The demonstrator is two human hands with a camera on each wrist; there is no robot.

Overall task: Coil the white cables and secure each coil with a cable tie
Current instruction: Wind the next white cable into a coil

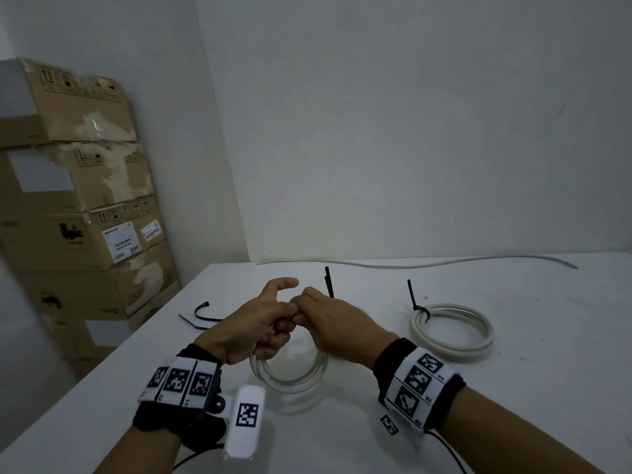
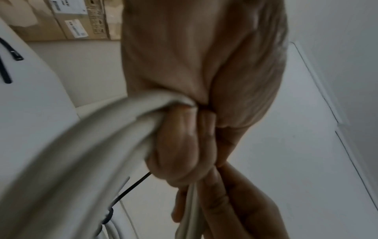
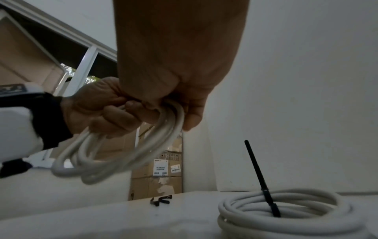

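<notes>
Both hands hold a white cable coil (image 1: 290, 376) just above the white table (image 1: 513, 405). My left hand (image 1: 273, 336) grips the coil's top with curled fingers (image 2: 180, 145), thumb stretched out. My right hand (image 1: 307, 316) meets it there, fingers curled over the same strands (image 3: 174, 105). A black cable tie (image 1: 329, 282) sticks up behind the right knuckles; how it is held is hidden. In the right wrist view the coil (image 3: 122, 153) hangs below both hands. A second coil (image 1: 451, 331) lies at the right, bound by a black tie (image 1: 415, 302) whose tail stands up.
Loose black cable ties (image 1: 201, 316) lie on the table left of the hands. A straight white cable (image 1: 410, 263) runs along the table's far edge by the wall. Stacked cardboard boxes (image 1: 78, 206) stand beyond the table's left edge.
</notes>
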